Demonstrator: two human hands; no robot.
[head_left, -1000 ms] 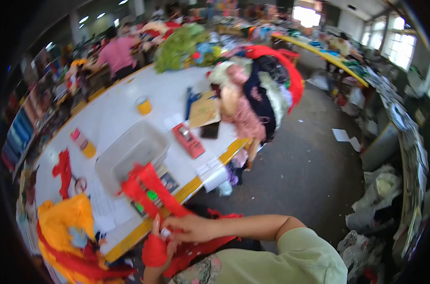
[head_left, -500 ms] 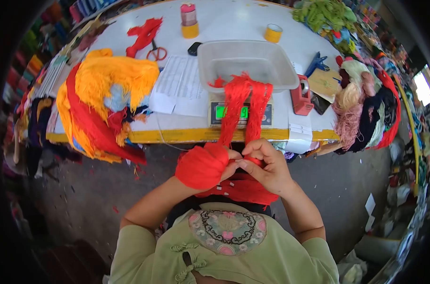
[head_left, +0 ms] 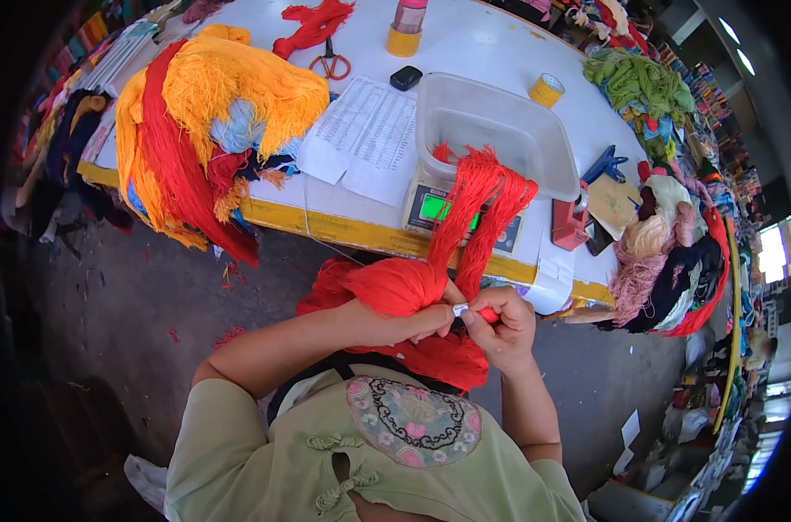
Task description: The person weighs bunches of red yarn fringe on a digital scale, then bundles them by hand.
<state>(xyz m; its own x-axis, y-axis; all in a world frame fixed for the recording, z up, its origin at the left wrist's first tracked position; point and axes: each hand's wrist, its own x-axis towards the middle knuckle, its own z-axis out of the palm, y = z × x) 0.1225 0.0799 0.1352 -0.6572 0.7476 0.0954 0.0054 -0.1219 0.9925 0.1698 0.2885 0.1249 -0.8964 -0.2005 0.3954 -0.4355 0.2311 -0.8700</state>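
Observation:
Red yarn [head_left: 395,285] is looped over my left hand [head_left: 430,320], whose fingers are closed on the yarn near a small white tag [head_left: 460,310]. My right hand [head_left: 501,326] pinches at the tag from the right, with a bit of red yarn under its fingers. More red yarn lies across my lap. Two red strands [head_left: 452,217] hang from a clear plastic tub [head_left: 565,143] over the front of a scale [head_left: 413,213] with a lit green display.
Orange and red yarn [head_left: 230,96] drapes over the table's left edge [head_left: 326,224]. Scissors [head_left: 330,63], printed sheets [head_left: 360,130], a black object [head_left: 406,78], a tape roll [head_left: 547,90], a red dispenser [head_left: 570,222] and blue clips [head_left: 604,163] lie on the table.
The view has turned, so the table appears tilted. Both hands stay close together at the yarn, and a white tag now shows between the fingertips.

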